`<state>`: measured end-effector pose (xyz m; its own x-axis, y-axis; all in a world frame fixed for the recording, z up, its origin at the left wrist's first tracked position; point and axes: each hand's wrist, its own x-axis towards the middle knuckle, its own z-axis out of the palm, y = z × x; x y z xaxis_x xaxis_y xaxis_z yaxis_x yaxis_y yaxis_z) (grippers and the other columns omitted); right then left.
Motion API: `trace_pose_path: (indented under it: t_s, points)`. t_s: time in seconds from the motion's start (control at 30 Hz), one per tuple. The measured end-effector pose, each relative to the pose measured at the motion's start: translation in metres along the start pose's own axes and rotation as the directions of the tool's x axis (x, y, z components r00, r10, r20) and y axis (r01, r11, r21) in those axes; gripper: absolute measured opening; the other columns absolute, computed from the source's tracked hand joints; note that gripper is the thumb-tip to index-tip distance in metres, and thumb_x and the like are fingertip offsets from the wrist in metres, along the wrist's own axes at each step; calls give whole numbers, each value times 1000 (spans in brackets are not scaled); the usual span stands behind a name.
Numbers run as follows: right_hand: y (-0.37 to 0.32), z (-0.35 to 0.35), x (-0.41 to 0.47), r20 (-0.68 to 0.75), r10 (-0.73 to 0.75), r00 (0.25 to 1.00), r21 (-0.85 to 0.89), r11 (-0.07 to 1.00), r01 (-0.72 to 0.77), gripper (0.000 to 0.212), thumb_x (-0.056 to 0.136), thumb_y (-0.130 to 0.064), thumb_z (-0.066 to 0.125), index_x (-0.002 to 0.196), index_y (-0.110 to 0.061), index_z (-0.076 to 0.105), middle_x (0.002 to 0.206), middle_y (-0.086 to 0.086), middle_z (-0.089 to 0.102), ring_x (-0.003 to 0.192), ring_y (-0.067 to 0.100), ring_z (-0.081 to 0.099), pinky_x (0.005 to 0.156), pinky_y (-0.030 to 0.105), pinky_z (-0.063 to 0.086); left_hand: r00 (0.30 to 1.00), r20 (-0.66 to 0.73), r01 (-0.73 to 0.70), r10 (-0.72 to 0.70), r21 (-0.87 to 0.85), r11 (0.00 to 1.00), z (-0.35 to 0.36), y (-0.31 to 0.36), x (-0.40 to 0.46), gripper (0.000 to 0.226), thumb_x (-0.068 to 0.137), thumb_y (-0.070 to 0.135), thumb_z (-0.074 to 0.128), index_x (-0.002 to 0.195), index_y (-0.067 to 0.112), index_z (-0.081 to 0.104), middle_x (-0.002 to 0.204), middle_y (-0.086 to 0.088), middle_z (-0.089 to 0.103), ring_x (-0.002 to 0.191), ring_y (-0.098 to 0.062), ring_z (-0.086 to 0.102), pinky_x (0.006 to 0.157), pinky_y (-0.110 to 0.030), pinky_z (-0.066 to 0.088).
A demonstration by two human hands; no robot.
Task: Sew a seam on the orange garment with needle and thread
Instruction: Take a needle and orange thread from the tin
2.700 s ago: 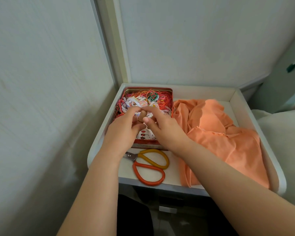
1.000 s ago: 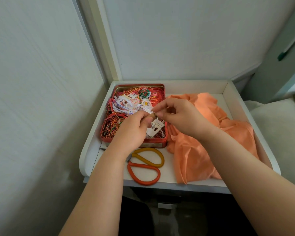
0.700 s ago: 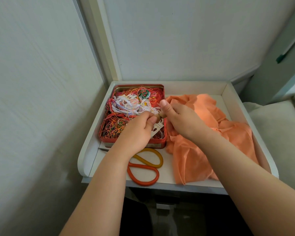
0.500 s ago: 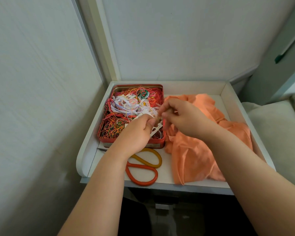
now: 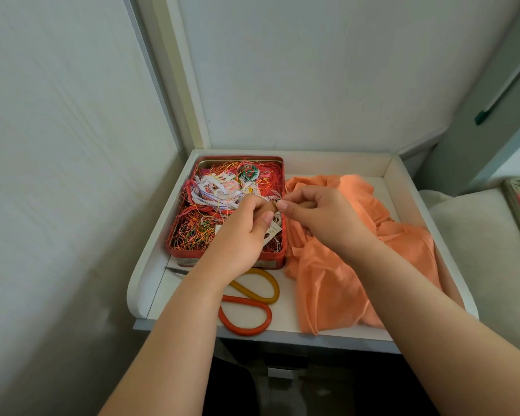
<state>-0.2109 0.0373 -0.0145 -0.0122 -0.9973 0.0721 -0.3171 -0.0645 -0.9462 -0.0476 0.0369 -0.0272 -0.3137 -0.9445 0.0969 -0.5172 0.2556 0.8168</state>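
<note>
A red tin (image 5: 192, 256) full of tangled coloured thread (image 5: 219, 193) sits at the left of a white tray (image 5: 297, 163). The crumpled orange garment (image 5: 336, 280) lies to its right. My left hand (image 5: 243, 232) grips a small brownish spool (image 5: 271, 206) over the tin's right edge. My right hand (image 5: 321, 217) meets it from the right and pinches something fine at the spool's tip, too small to make out. No needle is visible.
Scissors (image 5: 249, 304) with one yellow and one orange-red loop handle lie on the tray in front of the tin, partly under my left forearm. White walls close in on the left and behind. A pale cushion (image 5: 478, 250) lies to the right.
Both hands stay together over the tin's right edge. The right hand's fingers keep working at the spool's tip and have shifted slightly; the left keeps its hold.
</note>
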Motion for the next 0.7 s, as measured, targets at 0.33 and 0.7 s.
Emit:
trace_pose_path:
  t_s: [0.33,0.7]
  points:
    - [-1,0,2,-83,-26,996,12,1000,27,15,92,-21,65,77,-21,65,40,-17,49,38,1,41,44,11,32,1000,9,-4,4,10,1000,1,2,0,5,101,29,44,105,25,44,83,13,52,76,-5,55,65,-25,41]
    - [-7,-5,-1,-254,-102,962,-39,995,95,16,96,-19,58,91,-7,67,39,-21,47,38,0,41,43,9,28,1000,17,18,-18,-40,999,1,-1,1,12,99,26,50,108,27,42,92,12,53,82,-9,57,75,-29,47]
